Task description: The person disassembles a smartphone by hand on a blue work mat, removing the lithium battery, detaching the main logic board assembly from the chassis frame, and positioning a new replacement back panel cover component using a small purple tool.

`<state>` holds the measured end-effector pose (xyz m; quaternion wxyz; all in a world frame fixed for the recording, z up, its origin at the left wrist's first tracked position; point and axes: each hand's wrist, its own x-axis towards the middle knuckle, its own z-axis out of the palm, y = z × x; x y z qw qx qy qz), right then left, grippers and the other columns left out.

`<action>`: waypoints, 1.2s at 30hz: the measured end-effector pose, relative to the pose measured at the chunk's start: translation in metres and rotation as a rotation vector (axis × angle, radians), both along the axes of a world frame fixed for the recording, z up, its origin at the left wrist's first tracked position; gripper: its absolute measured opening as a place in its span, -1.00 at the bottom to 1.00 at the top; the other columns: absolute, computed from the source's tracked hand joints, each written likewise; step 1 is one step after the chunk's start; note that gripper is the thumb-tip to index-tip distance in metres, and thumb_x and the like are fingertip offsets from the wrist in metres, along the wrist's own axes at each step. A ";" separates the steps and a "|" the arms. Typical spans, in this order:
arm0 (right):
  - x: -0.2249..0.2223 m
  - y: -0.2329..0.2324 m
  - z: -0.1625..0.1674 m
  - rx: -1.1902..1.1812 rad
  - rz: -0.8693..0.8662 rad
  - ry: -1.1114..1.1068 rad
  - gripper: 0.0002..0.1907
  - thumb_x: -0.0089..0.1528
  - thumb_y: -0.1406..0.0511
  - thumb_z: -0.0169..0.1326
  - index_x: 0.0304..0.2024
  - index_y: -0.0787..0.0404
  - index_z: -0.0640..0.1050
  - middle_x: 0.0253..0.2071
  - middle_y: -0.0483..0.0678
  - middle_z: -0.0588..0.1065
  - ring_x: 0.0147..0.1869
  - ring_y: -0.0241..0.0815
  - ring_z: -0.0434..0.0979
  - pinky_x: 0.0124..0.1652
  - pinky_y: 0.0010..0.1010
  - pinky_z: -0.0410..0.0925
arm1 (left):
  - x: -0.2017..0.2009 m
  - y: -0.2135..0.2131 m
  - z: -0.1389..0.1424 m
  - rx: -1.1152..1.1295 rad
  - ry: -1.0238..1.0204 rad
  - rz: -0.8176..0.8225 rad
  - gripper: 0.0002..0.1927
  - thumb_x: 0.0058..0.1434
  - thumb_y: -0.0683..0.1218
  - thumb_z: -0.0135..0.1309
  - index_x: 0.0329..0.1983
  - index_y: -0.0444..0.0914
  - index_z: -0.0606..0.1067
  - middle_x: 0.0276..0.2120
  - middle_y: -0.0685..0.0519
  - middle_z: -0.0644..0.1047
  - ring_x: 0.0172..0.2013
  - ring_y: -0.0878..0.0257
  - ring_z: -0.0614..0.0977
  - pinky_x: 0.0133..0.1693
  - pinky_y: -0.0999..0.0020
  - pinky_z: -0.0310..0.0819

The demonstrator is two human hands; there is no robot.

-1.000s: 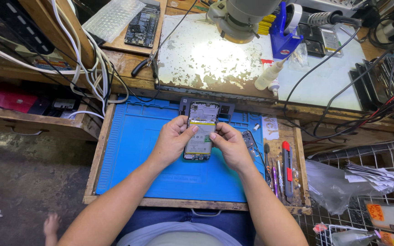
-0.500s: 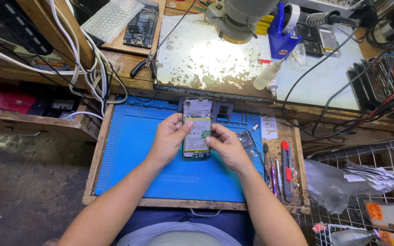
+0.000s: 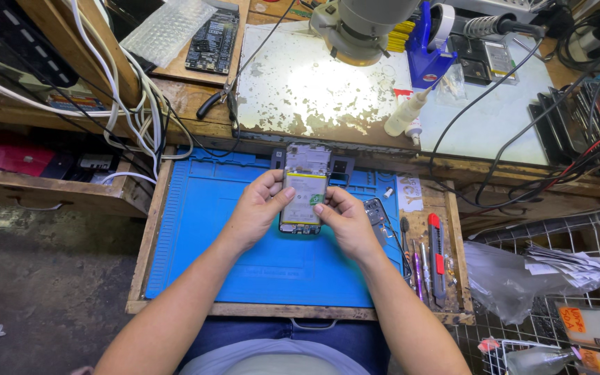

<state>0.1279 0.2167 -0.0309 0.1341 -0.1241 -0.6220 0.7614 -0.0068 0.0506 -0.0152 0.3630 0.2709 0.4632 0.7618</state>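
Currently I count two hands on one opened phone [image 3: 303,198], held just above the blue mat [image 3: 203,243] on the tabletop. My left hand [image 3: 255,212] has its grip pinching the phone's left edge; my right hand [image 3: 347,222] pinches its right side, fingertips on the exposed pale battery. One dark phone part [image 3: 376,212] lies just right of my hand, then a row of tools, including one red-handled knife [image 3: 437,253]. One white squeeze bottle [image 3: 405,117] stands behind.
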 end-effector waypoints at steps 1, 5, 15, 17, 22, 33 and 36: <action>0.000 0.001 0.000 -0.016 -0.012 0.003 -0.76 0.32 0.40 0.10 0.04 0.34 0.52 -0.14 -0.09 0.56 -0.08 -0.33 0.53 -0.06 -0.42 0.46 | -0.001 0.000 -0.001 -0.017 0.003 -0.036 -0.73 0.37 -0.19 0.04 0.10 -0.36 0.44 -0.03 -0.04 0.62 -0.01 0.31 0.63 0.05 0.39 0.54; 0.003 0.006 0.003 -0.035 -0.044 0.005 -0.75 0.33 0.41 0.07 0.06 0.35 0.52 -0.13 -0.06 0.57 -0.07 -0.29 0.55 -0.05 -0.38 0.48 | 0.000 0.003 -0.005 -0.120 0.084 -0.075 -0.74 0.36 -0.21 0.05 0.09 -0.37 0.47 -0.07 -0.04 0.64 -0.05 0.30 0.64 0.02 0.37 0.57; 0.005 0.009 -0.001 -0.157 -0.122 0.038 -0.81 0.36 0.37 -0.01 -0.03 0.30 0.55 -0.15 -0.07 0.59 -0.15 -0.29 0.60 -0.16 -0.35 0.50 | 0.008 0.000 0.002 -0.181 0.181 -0.077 -0.78 0.36 -0.20 0.06 0.03 -0.37 0.49 -0.13 0.00 0.65 -0.11 0.37 0.65 -0.05 0.42 0.60; 0.004 0.010 -0.004 -0.134 -0.133 0.030 -0.85 0.37 0.37 -0.01 -0.09 0.28 0.55 -0.20 -0.08 0.58 -0.19 -0.29 0.59 -0.19 -0.36 0.49 | 0.011 0.000 0.005 -0.223 0.225 -0.073 -0.78 0.36 -0.20 0.06 0.03 -0.37 0.49 -0.16 0.01 0.65 -0.14 0.38 0.65 -0.08 0.43 0.61; 0.005 0.012 -0.009 -0.110 -0.172 0.026 -0.87 0.37 0.34 -0.01 -0.22 0.25 0.53 -0.27 -0.12 0.56 -0.25 -0.32 0.57 -0.22 -0.38 0.49 | 0.016 -0.002 0.014 -0.253 0.285 -0.082 -0.77 0.34 -0.20 0.07 0.03 -0.36 0.50 -0.20 0.03 0.66 -0.20 0.41 0.65 -0.15 0.45 0.61; 0.006 0.014 -0.016 -0.088 -0.209 0.056 -0.83 0.37 0.32 0.01 -0.32 0.23 0.49 -0.32 -0.13 0.53 -0.29 -0.35 0.51 -0.27 -0.43 0.43 | 0.019 -0.006 0.024 -0.266 0.341 -0.091 -0.74 0.33 -0.19 0.07 0.06 -0.38 0.49 -0.22 0.02 0.67 -0.23 0.41 0.64 -0.19 0.46 0.59; 0.007 0.014 -0.015 -0.081 -0.226 0.038 -0.82 0.35 0.30 0.01 -0.32 0.24 0.51 -0.32 -0.12 0.54 -0.31 -0.35 0.52 -0.27 -0.43 0.44 | 0.020 -0.006 0.024 -0.249 0.350 -0.102 -0.73 0.34 -0.19 0.07 0.07 -0.38 0.49 -0.22 0.01 0.67 -0.22 0.41 0.65 -0.18 0.45 0.59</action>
